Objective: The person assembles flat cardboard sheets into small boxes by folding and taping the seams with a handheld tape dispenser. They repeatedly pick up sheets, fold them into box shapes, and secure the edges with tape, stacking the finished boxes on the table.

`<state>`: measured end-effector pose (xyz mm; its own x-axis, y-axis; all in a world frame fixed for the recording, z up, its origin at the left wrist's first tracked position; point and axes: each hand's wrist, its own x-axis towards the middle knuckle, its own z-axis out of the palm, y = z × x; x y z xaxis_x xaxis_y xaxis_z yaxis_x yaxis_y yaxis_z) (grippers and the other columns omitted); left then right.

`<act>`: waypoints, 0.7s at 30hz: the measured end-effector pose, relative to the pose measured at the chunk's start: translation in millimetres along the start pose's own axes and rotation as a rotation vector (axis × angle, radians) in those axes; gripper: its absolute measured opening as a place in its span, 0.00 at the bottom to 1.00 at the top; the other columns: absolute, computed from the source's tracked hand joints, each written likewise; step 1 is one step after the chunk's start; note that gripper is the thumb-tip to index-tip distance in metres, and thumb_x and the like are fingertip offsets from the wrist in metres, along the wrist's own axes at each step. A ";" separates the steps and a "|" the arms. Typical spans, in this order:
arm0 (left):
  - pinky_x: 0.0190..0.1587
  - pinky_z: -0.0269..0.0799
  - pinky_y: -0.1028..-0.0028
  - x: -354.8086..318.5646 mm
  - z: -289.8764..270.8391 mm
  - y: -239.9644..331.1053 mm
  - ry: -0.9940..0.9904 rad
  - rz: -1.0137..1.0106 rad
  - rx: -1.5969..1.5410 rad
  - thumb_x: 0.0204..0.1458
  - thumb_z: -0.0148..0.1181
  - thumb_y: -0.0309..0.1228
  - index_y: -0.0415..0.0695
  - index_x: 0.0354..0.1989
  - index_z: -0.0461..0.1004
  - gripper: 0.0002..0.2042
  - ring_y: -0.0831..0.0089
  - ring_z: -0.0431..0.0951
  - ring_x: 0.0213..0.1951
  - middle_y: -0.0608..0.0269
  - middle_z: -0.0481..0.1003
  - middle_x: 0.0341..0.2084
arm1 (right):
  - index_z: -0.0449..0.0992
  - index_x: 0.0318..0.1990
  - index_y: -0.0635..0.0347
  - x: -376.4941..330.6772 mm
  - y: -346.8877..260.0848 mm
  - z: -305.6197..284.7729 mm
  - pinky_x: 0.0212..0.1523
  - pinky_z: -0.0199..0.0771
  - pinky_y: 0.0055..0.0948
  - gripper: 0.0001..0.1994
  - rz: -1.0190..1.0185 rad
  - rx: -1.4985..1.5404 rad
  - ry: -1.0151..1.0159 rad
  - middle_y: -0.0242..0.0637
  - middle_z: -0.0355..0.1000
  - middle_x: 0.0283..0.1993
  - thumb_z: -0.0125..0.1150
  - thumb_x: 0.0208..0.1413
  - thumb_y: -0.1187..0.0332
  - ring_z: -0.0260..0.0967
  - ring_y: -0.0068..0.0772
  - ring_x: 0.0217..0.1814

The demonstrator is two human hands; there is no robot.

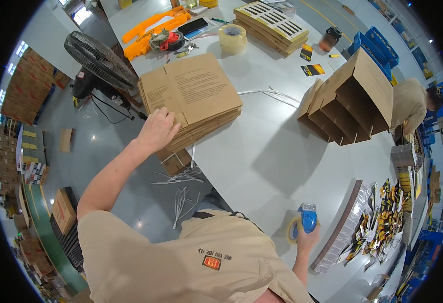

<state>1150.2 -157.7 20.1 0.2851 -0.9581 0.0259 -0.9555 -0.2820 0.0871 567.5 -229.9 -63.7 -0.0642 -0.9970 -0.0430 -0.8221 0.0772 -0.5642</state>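
I have the left hand [159, 127] on the near left corner of a stack of flattened cardboard boxes [203, 86], its fingers bent over the top one; from here I cannot tell whether they pinch it. The stack lies at the left edge of the white counter [231, 164]. My right hand [308, 237], low over the near side, is wrapped around a blue tape dispenser [309, 217], with a tape roll [292, 230] showing on its left. Farther along to the right, I see open cartons [338, 83] grouped together, openings facing my way, and white straps [269, 92] between them and the stack. A thick roll of clear tape [232, 41] sits beyond the stack, near a phone [193, 26]. Black-and-yellow packets [385, 217] are heaped at the right, and a black fan [97, 63] stands left of the counter.
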 end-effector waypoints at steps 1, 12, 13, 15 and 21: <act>0.47 0.74 0.58 1.5 2.4 -4.9 0.001 0.020 0.015 0.57 0.61 0.34 0.36 0.40 0.73 0.12 0.51 0.76 0.42 0.49 0.74 0.37 | 0.72 0.57 0.63 -1.0 0.8 1.7 0.48 0.74 0.38 0.32 0.024 0.012 0.027 0.48 0.78 0.42 0.77 0.44 0.61 0.77 0.43 0.43; 0.36 0.76 0.62 4.3 -91.7 50.5 0.128 0.386 0.165 0.48 0.59 0.25 0.43 0.36 0.73 0.07 0.57 0.77 0.35 0.58 0.72 0.30 | 0.73 0.55 0.66 -5.0 -9.8 -8.1 0.49 0.74 0.34 0.31 0.045 0.208 0.181 0.44 0.77 0.42 0.77 0.45 0.60 0.74 0.35 0.42; 0.34 0.76 0.63 -5.9 -110.6 68.2 0.176 0.454 0.148 0.46 0.60 0.24 0.44 0.36 0.73 0.08 0.59 0.77 0.34 0.59 0.71 0.29 | 0.73 0.56 0.67 0.4 -16.0 -15.4 0.50 0.73 0.33 0.32 0.024 0.236 0.253 0.43 0.77 0.44 0.78 0.45 0.60 0.73 0.33 0.44; 0.34 0.75 0.64 -20.3 -139.1 104.4 0.025 0.646 0.075 0.46 0.60 0.25 0.45 0.38 0.74 0.09 0.59 0.77 0.33 0.59 0.71 0.29 | 0.70 0.58 0.74 16.2 -32.1 -32.1 0.61 0.67 0.36 0.31 -0.138 0.369 0.486 0.47 0.72 0.55 0.74 0.52 0.64 0.69 0.39 0.57; 0.33 0.75 0.69 -14.5 -101.4 209.1 -0.306 0.606 -0.408 0.54 0.59 0.27 0.47 0.58 0.70 0.21 0.61 0.78 0.32 0.61 0.72 0.30 | 0.70 0.55 0.64 61.8 -71.9 -38.4 0.34 0.67 0.21 0.21 -0.112 1.157 0.466 0.28 0.72 0.38 0.70 0.56 0.68 0.67 0.17 0.34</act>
<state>954.0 -197.8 138.9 -0.3664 -0.9266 -0.0846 -0.8172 0.2771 0.5053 600.9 -297.0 5.8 -0.4139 -0.8848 0.2140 0.1273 -0.2890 -0.9488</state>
